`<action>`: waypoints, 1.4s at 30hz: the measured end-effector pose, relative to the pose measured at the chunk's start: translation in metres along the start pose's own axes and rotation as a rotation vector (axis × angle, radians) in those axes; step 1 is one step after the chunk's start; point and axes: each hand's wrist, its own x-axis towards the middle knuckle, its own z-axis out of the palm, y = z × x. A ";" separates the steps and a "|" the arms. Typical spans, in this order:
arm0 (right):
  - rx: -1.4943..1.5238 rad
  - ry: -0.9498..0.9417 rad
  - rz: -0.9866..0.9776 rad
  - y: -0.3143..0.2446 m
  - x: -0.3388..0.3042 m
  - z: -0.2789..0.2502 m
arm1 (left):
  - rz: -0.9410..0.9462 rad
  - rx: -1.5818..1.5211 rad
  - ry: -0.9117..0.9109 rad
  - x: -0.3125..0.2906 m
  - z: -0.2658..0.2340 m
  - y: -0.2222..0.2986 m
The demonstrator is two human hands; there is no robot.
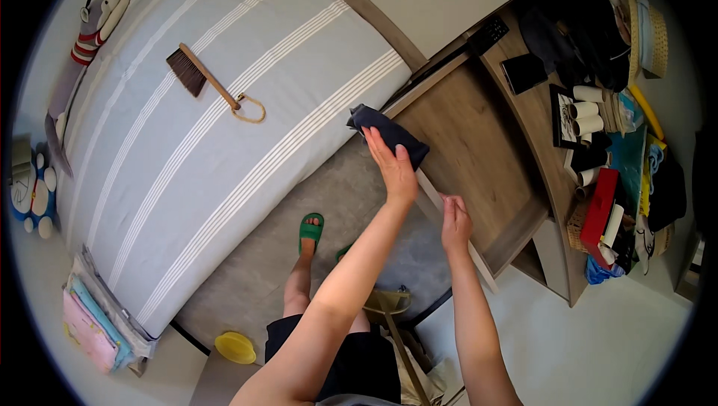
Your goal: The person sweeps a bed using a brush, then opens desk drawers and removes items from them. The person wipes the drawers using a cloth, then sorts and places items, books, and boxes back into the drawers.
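Observation:
My left hand [394, 170] holds a dark navy folded cloth [389, 135] over the far end of an open wooden drawer, its fingers and thumb against the near side of the bundle. My right hand [456, 223] is closed over the top edge of the drawer front [479, 260], toward the drawer's nearer end. Wood-grain boards show across the drawer's bare bottom [467, 155]. Part of the cloth lies behind my left fingers.
A brush [191, 73] with a looped cord lies on the striped bed [247, 144]. Cardboard tubes [587, 118], a red box [600, 215] and a black phone-like slab [523, 74] crowd the cabinet top at right. A yellow bowl [235, 348] sits lower left.

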 end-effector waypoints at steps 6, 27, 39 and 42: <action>-0.087 0.062 -0.018 0.022 0.007 -0.035 | -0.301 -0.391 0.117 -0.017 0.073 -0.089; -0.005 0.036 -0.133 -0.003 0.003 -0.004 | -0.010 0.285 -0.228 0.099 -0.027 0.003; 0.157 0.131 -0.042 0.016 0.002 -0.007 | 0.470 0.755 -0.607 -0.052 -0.020 0.052; 0.170 0.126 -0.050 0.013 -0.002 -0.009 | 0.526 0.767 -0.608 -0.029 -0.033 0.041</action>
